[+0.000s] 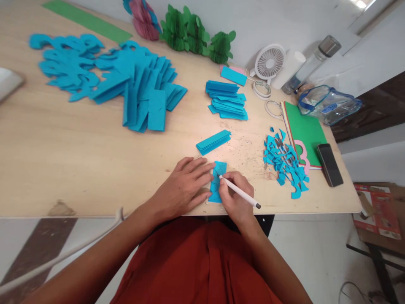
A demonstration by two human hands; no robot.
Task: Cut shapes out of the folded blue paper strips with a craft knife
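Observation:
A small blue paper piece (216, 195) lies near the table's front edge, with dark curved lines drawn on it. My left hand (186, 185) rests flat, fingers stretched out, its fingertips on the paper's left edge. In my right hand (237, 196) is a white pen (240, 193), pinched between thumb and fingers, its tip on the paper. Just beyond lies a folded blue paper strip stack (213, 142). Farther back sits a pile of folded blue papers (226, 101).
Cut blue shapes (69, 63) and folded blue pieces (142, 93) spread at left. Blue scraps (284, 158), a pink cutout (303, 154), a green sheet (306, 126) and a phone (330, 164) lie right. A fan (269, 62), tape roll (262, 89) and bottle (311, 65) stand behind.

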